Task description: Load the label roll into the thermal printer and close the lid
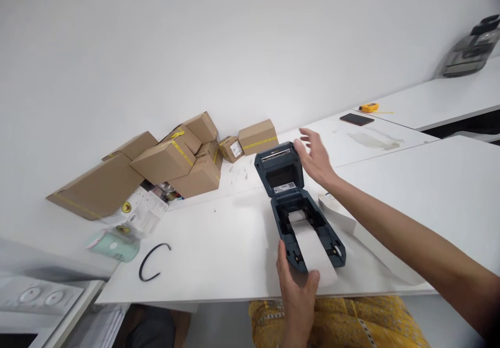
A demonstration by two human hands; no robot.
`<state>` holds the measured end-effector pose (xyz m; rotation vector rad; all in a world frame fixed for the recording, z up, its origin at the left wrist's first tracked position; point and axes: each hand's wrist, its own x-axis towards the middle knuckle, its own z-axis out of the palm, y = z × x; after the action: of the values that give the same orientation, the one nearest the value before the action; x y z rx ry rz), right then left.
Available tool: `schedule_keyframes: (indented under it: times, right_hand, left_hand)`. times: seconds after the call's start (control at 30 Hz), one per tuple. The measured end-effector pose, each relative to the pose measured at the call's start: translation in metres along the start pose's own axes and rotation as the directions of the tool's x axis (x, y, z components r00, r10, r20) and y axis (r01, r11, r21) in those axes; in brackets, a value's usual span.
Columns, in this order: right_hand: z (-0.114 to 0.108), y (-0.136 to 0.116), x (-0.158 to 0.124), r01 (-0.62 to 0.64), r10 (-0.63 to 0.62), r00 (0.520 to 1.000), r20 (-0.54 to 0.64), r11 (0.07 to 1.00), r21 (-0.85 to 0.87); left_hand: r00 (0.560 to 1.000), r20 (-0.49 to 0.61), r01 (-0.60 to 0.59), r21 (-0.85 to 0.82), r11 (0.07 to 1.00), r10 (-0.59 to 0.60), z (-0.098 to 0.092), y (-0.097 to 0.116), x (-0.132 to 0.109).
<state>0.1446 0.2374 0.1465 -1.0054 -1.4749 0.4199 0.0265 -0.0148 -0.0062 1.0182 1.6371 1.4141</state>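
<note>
A dark blue label printer (279, 215) sits on the white table with its lid (262, 173) raised. From inside it, a white paper strip (314, 249) runs out over the front edge. My left hand (297, 301) grips the printer's front left corner, index finger along the side and thumb against the end of the strip. Up at the lid's right edge is my right hand (316, 160), its fingers spread and its thumb at the rim. The paper roll inside is mostly hidden.
Cardboard boxes (164, 160) are piled against the wall at left. Nearby lie a teal pouch (119, 246) and a black curved band (144, 264). A long white paper piece (375, 244) lies right of the printer. A phone (357, 119) and yellow tape measure (369, 108) lie farther back.
</note>
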Motion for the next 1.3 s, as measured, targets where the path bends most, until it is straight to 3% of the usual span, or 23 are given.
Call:
schedule_keyframes:
  times: [0.07, 0.1, 0.13, 0.17, 0.23, 0.27, 0.37, 0.47, 0.6, 0.77, 0.87, 0.97, 1.03, 1.1, 1.2, 1.3]
  right_hand:
    - [-0.012, 0.011, -0.033, 0.071, -0.070, 0.980, -0.185, 0.997, -0.004]
    - [-0.016, 0.018, -0.049, 0.095, -0.102, 0.980, -0.169, 0.994, -0.051]
    - [-0.019, 0.026, -0.063, 0.145, -0.147, 0.989, -0.004, 0.980, -0.139]
    - [-0.019, 0.033, -0.075, 0.220, -0.174, 0.963, 0.206, 0.948, -0.228]
    - [-0.015, 0.045, -0.092, 0.390, -0.161, 0.802, 0.575, 0.870, -0.301]
    - [-0.010, 0.049, -0.097, 0.456, -0.145, 0.715, 0.684, 0.838, -0.299]
    - [0.007, 0.055, -0.100, 0.569, -0.110, 0.561, 0.820, 0.771, -0.286]
    - [0.023, 0.056, -0.097, 0.646, -0.034, 0.457, 0.889, 0.700, -0.305]
    - [0.033, 0.057, -0.094, 0.683, 0.049, 0.381, 0.923, 0.658, -0.317]
    - [0.033, 0.054, -0.094, 0.643, 0.077, 0.350, 0.933, 0.704, -0.300]
    - [0.023, 0.046, -0.087, 0.584, 0.043, 0.322, 0.946, 0.777, -0.235]
    - [-0.004, 0.034, -0.071, 0.470, -0.020, 0.279, 0.960, 0.875, -0.118]
    - [-0.035, 0.027, -0.057, 0.238, -0.075, 0.308, 0.948, 0.971, -0.001]
    - [-0.073, 0.027, -0.045, -0.045, -0.069, 0.418, 0.906, 0.994, 0.097]
    - [-0.128, 0.050, -0.035, -0.191, 0.061, 0.577, 0.814, 0.980, 0.062]
    - [-0.161, 0.099, -0.043, -0.228, 0.233, 0.715, 0.660, 0.969, -0.095]
  left_hand:
    - [0.996, -0.020, -0.089, 0.061, 0.994, 0.091, -0.005, 0.000, 0.007]
    - [0.991, -0.035, -0.128, 0.087, 0.988, 0.132, -0.007, 0.003, 0.014]
    - [0.986, -0.054, -0.151, 0.107, 0.983, 0.158, -0.008, 0.007, 0.023]
    - [0.981, -0.084, -0.164, 0.120, 0.979, 0.175, -0.009, 0.014, 0.034]
    - [0.974, -0.086, -0.191, 0.174, 0.966, 0.208, -0.005, 0.029, 0.061]
    - [0.975, -0.076, -0.185, 0.227, 0.956, 0.207, -0.002, 0.037, 0.075]
    - [0.992, -0.016, -0.105, 0.401, 0.910, 0.121, 0.010, 0.055, 0.112]
    - [0.999, 0.036, -0.036, 0.504, 0.863, 0.021, 0.017, 0.059, 0.132]
    - [0.994, 0.081, -0.108, 0.566, 0.817, 0.074, 0.014, 0.053, 0.137]
    - [0.982, 0.144, -0.186, 0.588, 0.787, 0.125, 0.006, 0.047, 0.138]
    - [0.983, 0.130, -0.181, 0.573, 0.799, 0.130, 0.007, 0.046, 0.137]
    - [0.983, 0.128, -0.178, 0.548, 0.817, 0.128, 0.008, 0.046, 0.136]
    - [0.984, 0.128, -0.177, 0.539, 0.823, 0.127, 0.008, 0.046, 0.134]
    - [0.984, 0.123, -0.173, 0.528, 0.831, 0.126, 0.008, 0.046, 0.133]
    - [0.986, 0.118, -0.164, 0.526, 0.834, 0.119, 0.008, 0.045, 0.133]
    - [0.985, 0.116, -0.170, 0.540, 0.824, 0.128, 0.009, 0.045, 0.134]
